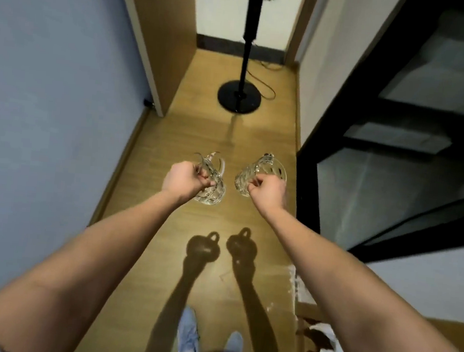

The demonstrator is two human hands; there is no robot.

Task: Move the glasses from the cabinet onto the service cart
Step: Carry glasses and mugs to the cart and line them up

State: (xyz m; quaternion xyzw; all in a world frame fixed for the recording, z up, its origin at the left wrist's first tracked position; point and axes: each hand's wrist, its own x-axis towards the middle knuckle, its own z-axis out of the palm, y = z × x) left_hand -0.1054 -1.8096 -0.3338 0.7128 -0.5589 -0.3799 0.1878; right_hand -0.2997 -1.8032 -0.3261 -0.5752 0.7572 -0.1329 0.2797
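The left grip (185, 180) is curled tight round the handle of a clear, cut-pattern glass mug (213, 194), with the fingers hooked through the handle and the mug's body hanging just to the right of the knuckles, its mouth tipped up and away from the person. The right grip (268, 191) is curled in the same way round the handle of a second glass mug (254, 168), whose body sits to the left of and beyond the fingers, its round mouth turned up and to the right. Both mugs are carried in the air in front of the person, well above the wooden floor (201, 133), near each other but not touching. The floor's colour shows straight through the glass of each, though motion blur smears the rims.

Both bare forearms reach forward from short pale sleeves. Their shadows (204, 249), each with a mug's outline and handle loop, lie on the floor below. Two light blue shoes (187, 332) show at the bottom edge.

Farther along the corridor stands a pedestal fan, its round black base (239, 96) on the floor with a cable trailing off to the right. A black-framed shelf unit (359, 83) fills the right side, and a wood-panelled cabinet side (159, 29) stands against the blue-grey wall on the left.
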